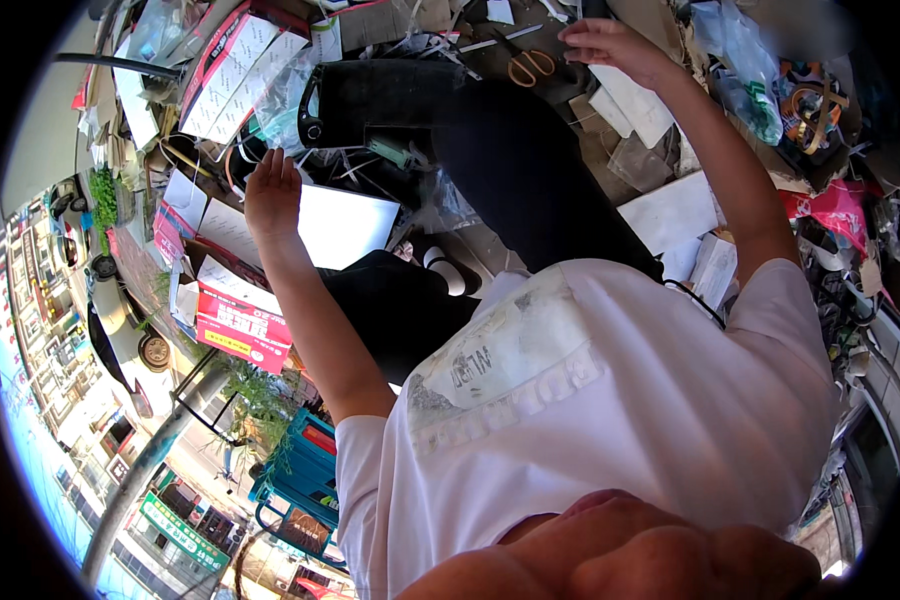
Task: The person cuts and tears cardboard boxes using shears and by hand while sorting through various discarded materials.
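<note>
My left hand is raised at the left with its fingers loosely extended and slightly bent. Nothing shows in it. Just beyond its fingertips is a dark, boxy thing with a curved, handle-like black part at its left end; I cannot make out its kind. My right hand reaches over the clutter at the upper right, palm partly showing, fingers stretched out and apart. It looks bare of any object. Closest to its fingertips are scissors with orange handles, lying on the ground and not touched.
Flattened red and white cartons and a red box lie on the left. Clear plastic bags and mixed scrap crowd the right. White cardboard pieces lie beside my leg. Behind are a blue chair and a street with parked vehicles.
</note>
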Tool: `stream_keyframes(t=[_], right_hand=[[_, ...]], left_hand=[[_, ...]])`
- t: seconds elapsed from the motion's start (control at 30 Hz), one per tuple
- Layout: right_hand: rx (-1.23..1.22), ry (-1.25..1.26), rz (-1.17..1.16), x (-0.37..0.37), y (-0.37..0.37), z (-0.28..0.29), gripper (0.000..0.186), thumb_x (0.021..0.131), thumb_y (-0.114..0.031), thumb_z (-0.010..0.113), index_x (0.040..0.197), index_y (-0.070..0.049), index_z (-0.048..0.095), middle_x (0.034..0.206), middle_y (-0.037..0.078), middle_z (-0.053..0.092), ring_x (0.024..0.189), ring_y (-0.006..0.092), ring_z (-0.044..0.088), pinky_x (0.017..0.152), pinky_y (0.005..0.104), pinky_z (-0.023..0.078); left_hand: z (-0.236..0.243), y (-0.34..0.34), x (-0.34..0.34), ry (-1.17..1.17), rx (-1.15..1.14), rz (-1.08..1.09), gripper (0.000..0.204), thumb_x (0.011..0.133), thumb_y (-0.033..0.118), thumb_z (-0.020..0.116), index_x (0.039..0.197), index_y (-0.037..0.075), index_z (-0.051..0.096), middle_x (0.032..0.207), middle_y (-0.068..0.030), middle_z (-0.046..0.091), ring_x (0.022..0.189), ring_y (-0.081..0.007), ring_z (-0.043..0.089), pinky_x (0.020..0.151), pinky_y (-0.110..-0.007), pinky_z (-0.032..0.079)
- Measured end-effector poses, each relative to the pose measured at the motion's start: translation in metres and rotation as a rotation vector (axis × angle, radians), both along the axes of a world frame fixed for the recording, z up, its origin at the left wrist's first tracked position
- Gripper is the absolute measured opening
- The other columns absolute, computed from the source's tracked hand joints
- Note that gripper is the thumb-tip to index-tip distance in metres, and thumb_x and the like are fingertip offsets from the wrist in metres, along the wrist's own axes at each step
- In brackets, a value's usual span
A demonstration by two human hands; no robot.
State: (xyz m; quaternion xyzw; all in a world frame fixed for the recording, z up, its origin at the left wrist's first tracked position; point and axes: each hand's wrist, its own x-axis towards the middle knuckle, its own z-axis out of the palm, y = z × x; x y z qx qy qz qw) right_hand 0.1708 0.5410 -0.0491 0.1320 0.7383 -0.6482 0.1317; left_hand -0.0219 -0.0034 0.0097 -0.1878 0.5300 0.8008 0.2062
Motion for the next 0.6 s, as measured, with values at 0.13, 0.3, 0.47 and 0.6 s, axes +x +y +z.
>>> stream_keyframes(t=[0.13, 0.3, 0.47, 0.6], right_hand=[[-0.287, -0.652, -0.442, 0.11, 0.008, -0.152, 0.045, 0.089, -0.046, 0.066, 0.119, -0.012, 0.062, 0.111, 0.006, 0.067, 0.103, 0.0148, 0.064, 0.089, 0.033, 0.049], [-0.7, -0.658, -1.252, 0.148, 0.004, -0.247, 0.071, 0.083, -0.056, 0.068, 0.126, -0.002, 0.05, 0.114, 0.013, 0.063, 0.101, 0.0269, 0.063, 0.082, 0.0411, 0.054], [-0.902, -0.329, -1.796, 0.136, 0.024, -0.316, 0.068, 0.087, -0.06, 0.06, 0.125, -0.005, 0.056, 0.125, 0.014, 0.059, 0.106, 0.0321, 0.061, 0.083, 0.044, 0.055], [-1.01, 0.074, -1.857, 0.135, 0.044, -0.309, 0.077, 0.086, -0.067, 0.053, 0.143, -0.016, 0.042, 0.14, 0.013, 0.049, 0.123, 0.0356, 0.052, 0.093, 0.0557, 0.048]], left_hand=[[-0.03, -0.035, -0.027, -0.579, 1.414, 0.431, 0.039, 0.098, 0.02, 0.047, 0.133, 0.003, 0.053, 0.141, -0.0095, 0.052, 0.129, -0.0237, 0.048, 0.102, -0.036, 0.04], [0.0, 0.016, -0.019, -1.523, 2.392, 1.462, 0.02, 0.088, 0.014, 0.052, 0.103, 0.007, 0.064, 0.125, -0.0079, 0.061, 0.121, -0.0205, 0.055, 0.092, -0.032, 0.048], [-0.013, 0.04, -0.03, -1.222, 2.102, 1.087, 0.021, 0.091, 0.014, 0.049, 0.105, 0.004, 0.061, 0.113, -0.0065, 0.06, 0.111, -0.0203, 0.056, 0.09, -0.032, 0.046], [-0.047, 0.0, -0.057, -0.367, 0.767, -0.277, 0.031, 0.099, 0.017, 0.044, 0.122, -0.001, 0.054, 0.115, -0.0084, 0.06, 0.111, -0.0215, 0.055, 0.092, -0.034, 0.045]])
